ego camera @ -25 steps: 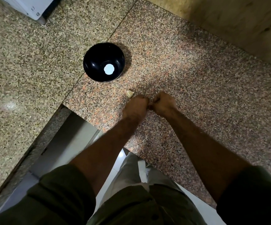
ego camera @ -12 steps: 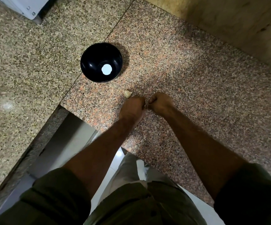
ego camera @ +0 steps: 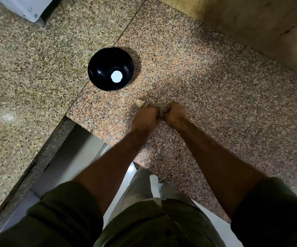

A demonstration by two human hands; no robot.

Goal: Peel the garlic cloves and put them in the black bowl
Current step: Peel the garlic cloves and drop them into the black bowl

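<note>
Item: garlic clove (ego camera: 140, 103), unpeeled, lay on the granite counter (ego camera: 215, 97) just beyond your left hand (ego camera: 146, 116), near the black bowl (ego camera: 110, 69). Both fists, left and right hand (ego camera: 175, 114), were curled together; contents hidden. Probably light, papery-skinned; pinch at the tip.

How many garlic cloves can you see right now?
1: a garlic clove lies on the counter beside the left hand. Another may be hidden between both hands.

I see a speckled pink-and-grey granite counter (ego camera: 206, 90) across the frame, and a white appliance corner (ego camera: 26, 8) at upper left.
</note>
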